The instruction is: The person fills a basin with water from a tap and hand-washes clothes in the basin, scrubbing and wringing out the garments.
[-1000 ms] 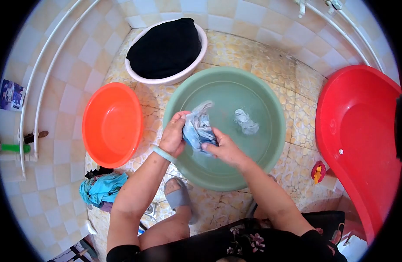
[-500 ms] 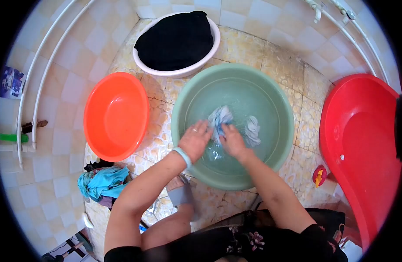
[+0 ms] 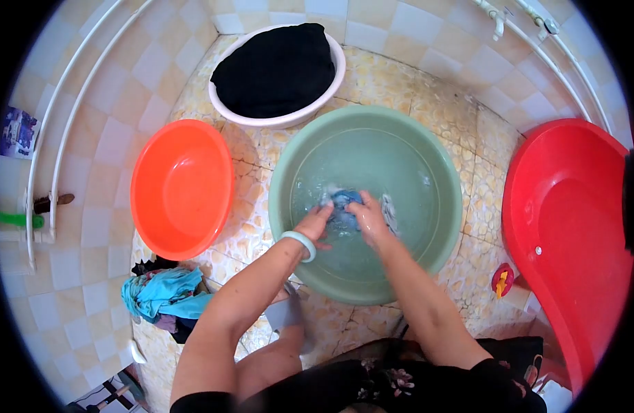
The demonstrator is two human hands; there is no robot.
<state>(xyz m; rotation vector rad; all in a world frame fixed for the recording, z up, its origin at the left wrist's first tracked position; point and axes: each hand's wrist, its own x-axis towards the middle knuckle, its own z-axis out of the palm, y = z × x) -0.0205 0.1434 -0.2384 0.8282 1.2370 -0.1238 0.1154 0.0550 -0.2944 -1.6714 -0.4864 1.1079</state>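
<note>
Gripping a wet blue cloth (image 3: 346, 201) in the green basin (image 3: 365, 289), the left fingers (image 3: 324, 209) and right fingers (image 3: 363, 204) are curled. A pale cloth (image 3: 388, 213) lies beside the right hand.

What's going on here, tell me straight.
A person's left hand and right hand are at a blue cloth in a green basin of water. A pale cloth lies just beside the right hand. Behind, black fabric lies in a pale basin; an orange basin stands to the left.
</note>
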